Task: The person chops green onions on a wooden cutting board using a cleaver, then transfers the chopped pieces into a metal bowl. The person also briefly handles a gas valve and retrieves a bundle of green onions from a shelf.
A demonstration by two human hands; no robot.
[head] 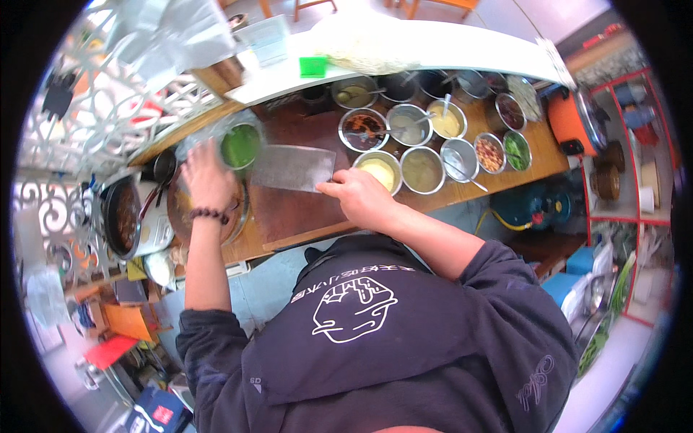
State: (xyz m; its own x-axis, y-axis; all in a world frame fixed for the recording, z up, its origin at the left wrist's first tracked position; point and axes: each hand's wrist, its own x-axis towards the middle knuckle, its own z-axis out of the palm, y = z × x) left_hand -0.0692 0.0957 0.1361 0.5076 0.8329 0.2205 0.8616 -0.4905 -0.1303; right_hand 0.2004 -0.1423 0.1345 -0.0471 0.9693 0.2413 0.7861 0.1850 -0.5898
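Note:
My right hand (361, 196) grips the handle of a cleaver (295, 169), whose wide steel blade lies flat-side up over a dark red-brown board (292, 216). Beside the blade's left end stands a round metal container of green contents (240, 146), with clear plastic film (208, 130) behind it. My left hand (204, 170), blurred, is spread just left of that container, above a round tray or basin (181, 216) that it partly hides. Its fingers point away from me and nothing shows in them; whether it touches the film, I cannot tell.
Right of the board stand several metal pots of sauces and toppings, among them chili oil (364, 130), peanuts (489, 153) and chopped greens (517, 151), some with spoons. An orange cooker (574, 122) is at the far right. A pot of brown food (123, 219) stands left. A white ledge (460, 46) runs behind.

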